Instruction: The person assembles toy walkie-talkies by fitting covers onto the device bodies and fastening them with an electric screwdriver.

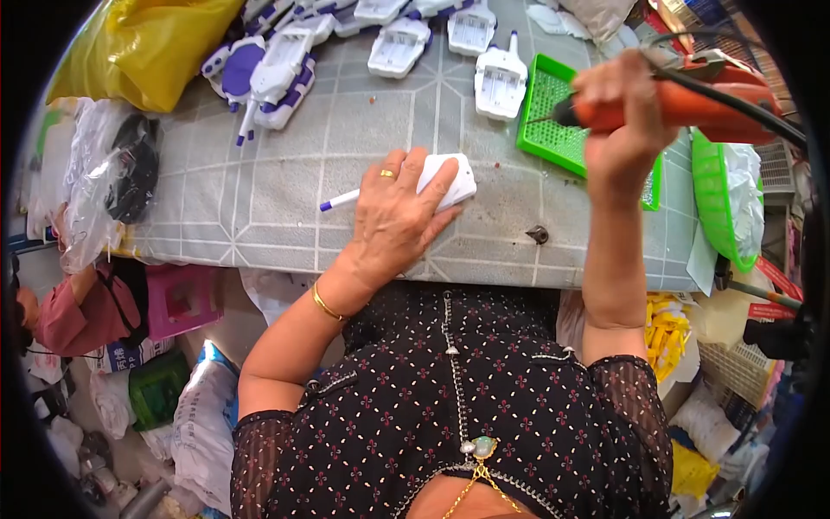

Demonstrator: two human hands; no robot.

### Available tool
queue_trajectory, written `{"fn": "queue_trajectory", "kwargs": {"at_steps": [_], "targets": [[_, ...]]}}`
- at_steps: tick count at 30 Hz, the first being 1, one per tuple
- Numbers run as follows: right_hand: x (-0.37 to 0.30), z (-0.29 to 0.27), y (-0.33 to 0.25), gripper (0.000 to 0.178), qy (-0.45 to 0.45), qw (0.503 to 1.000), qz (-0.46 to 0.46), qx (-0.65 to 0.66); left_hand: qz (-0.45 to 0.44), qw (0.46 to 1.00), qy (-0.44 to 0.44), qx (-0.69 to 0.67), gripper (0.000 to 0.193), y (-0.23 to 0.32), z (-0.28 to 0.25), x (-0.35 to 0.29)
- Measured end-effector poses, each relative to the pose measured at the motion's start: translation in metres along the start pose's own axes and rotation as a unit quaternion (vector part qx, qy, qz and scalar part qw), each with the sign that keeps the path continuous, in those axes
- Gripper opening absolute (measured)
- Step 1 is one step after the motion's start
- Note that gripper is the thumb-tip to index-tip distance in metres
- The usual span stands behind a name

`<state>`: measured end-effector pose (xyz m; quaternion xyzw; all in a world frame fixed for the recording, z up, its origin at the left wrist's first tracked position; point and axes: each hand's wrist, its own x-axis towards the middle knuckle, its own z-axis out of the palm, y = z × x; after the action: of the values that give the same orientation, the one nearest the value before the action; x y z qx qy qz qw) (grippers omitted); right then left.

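Note:
My left hand (393, 203) lies over a white plastic casing (458, 177) on the table, fingers and thumb holding it down. A thin white antenna with a purple tip (340, 200) sticks out from under that hand to the left. In my right hand (627, 112) is an orange-red electric screwdriver (718, 104), gripped round its body. Its thin bit points left, above a green perforated basket (553, 154). Small metal pieces lie in the basket, too small to tell apart. A small dark pointed piece (538, 233) rests near the table's front edge.
Several open white casings (399, 48) and purple-and-white assembled ones (281, 69) lie along the far side. A yellow bag (143, 52) stands far left. A black cable (735, 104) trails from the tool, and a green basket of white material (731, 203) stands right. Another person's sleeve (82, 316) shows left.

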<state>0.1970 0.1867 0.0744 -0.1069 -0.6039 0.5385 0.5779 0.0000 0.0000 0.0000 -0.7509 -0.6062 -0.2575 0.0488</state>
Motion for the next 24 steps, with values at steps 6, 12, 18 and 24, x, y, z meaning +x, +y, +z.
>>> {"fn": "queue_trajectory", "kwargs": {"at_steps": [6,12,18,24], "targets": [[-0.015,-0.04,-0.014,0.035,0.3,0.908,-0.107,-0.273,-0.128,0.987,0.022,-0.091,0.055,-0.009,-0.082,-0.028],[-0.044,0.01,0.017,0.036,-0.136,0.77,-0.096,-0.616,-0.479,0.803,-0.082,-0.345,0.043,-0.047,-0.189,-0.154],[-0.022,0.01,0.071,0.028,-0.297,0.655,-0.091,-0.689,-0.562,0.8,-0.194,-0.086,0.061,-0.098,-0.105,-0.255],[-0.036,0.043,0.044,0.024,-0.295,0.716,-0.138,-0.617,-0.477,0.855,-0.188,0.074,0.052,-0.119,-0.046,-0.289]]}}
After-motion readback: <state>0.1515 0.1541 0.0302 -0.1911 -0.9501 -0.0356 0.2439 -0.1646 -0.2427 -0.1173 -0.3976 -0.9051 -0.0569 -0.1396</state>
